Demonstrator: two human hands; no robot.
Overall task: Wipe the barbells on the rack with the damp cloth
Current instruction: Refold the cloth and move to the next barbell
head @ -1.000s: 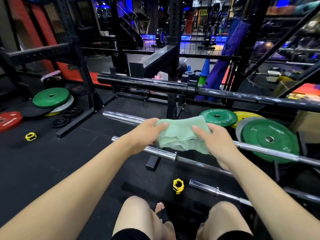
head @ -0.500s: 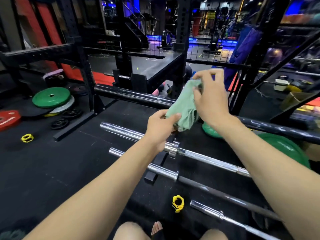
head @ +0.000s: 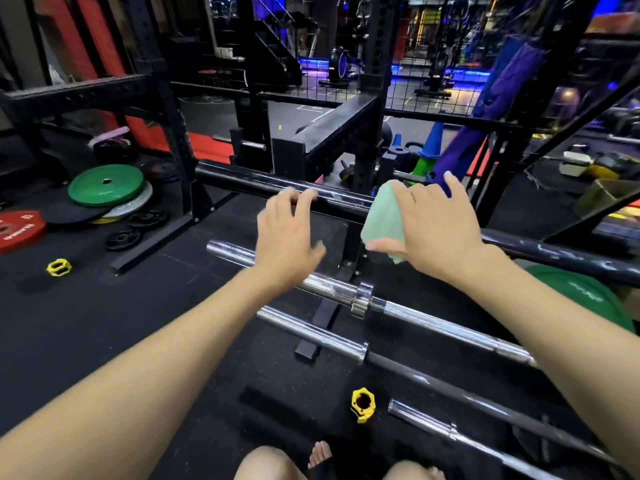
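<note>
Right hand [head: 438, 230] has the green cloth [head: 382, 220] bunched under the palm, thumb curled round its lower edge and fingers draped over the top, pressing it on the top barbell [head: 284, 187]. Left hand [head: 289, 237] is spread wide with relaxed fingers, holding nothing; the fingertips reach the same bar just left of the cloth, though we can't tell if they actually touch it.

There's a bare stretch of that dark bar running left of the left hand to its end near the rack upright [head: 173, 140], and black floor [head: 86, 323] below it.

All the bars lie roughly parallel, long axis going from upper left down to lower right. Below the top one we see a chrome barbell [head: 415, 315], then a third bar [head: 311, 336] with a chrome sleeve and dark shaft, and a fourth bar [head: 426, 420] lowest. A yellow collar [head: 362, 403] sits on the floor near the fourth bar's end.
</note>
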